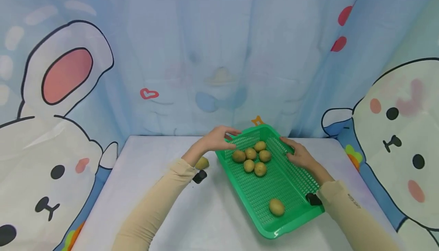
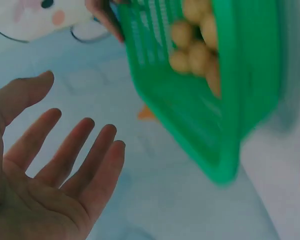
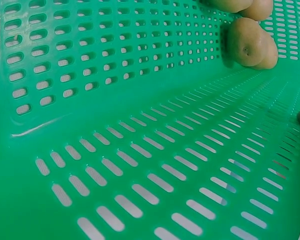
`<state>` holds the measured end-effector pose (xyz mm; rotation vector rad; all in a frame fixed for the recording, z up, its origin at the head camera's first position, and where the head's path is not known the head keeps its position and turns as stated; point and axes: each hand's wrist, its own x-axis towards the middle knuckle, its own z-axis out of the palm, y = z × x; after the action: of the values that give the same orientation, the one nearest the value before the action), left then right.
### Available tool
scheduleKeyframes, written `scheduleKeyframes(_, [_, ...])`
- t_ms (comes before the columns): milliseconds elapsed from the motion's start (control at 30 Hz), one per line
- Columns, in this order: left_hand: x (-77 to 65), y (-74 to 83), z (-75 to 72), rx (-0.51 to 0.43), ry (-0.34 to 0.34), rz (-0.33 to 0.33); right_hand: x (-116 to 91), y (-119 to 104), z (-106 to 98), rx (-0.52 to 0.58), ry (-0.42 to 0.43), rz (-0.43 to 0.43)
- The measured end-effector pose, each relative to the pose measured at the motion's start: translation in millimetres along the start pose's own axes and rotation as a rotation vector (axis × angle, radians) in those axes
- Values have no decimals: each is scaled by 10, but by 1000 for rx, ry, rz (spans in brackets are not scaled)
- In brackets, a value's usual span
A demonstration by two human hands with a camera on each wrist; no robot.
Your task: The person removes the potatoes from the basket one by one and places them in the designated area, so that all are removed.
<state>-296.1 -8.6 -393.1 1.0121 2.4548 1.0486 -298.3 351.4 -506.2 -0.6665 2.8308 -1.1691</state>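
A green plastic basket (image 1: 240, 194) with slotted walls holds several potatoes (image 1: 260, 169). Most of them cluster toward its far end, and a single potato (image 1: 276, 207) lies near its front end. At the far left corner of the basket is my left hand (image 1: 216, 139), fingers extended. The left wrist view shows that left hand (image 2: 65, 170) spread, palm visible, with a gap between it and the basket (image 2: 230, 125). My right hand (image 1: 300, 155) grips the basket's right rim, thumb on the inner side. The right wrist view shows mostly the basket's slotted inside (image 3: 140, 100), with little of the hand.
One more potato (image 1: 202, 163) lies on the white table (image 1: 144, 167), left of the basket and partly hidden by my left wrist. A blue curtain (image 1: 219, 53) printed with cartoon animals hangs behind the table and along both sides.
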Motion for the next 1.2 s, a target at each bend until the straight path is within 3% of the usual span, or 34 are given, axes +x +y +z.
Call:
scheduleKeyframes(200, [213,147,596,-58,-97,45,-12,-23,20,-5,12,4])
scheduleKeyframes(367, [326,179,915,-67,-184,48,2,-26,28,-36,33,-7])
scheduleKeyframes(667, [398,169,1204,27,-243,-11,1,-14,32,-5,24,-18])
scheduleKeyframes(867, [381,154,1390,21,-270,-15,-29,-1,62,-27,11,3])
scheduleKeyframes(1000, [370,156,1467,49,-287,0,-38,-5,76,-29,19,-4])
scheduleKeyframes(1200, [377,188,1542,83,-319,-48,-7,-15,35,-23,27,-15])
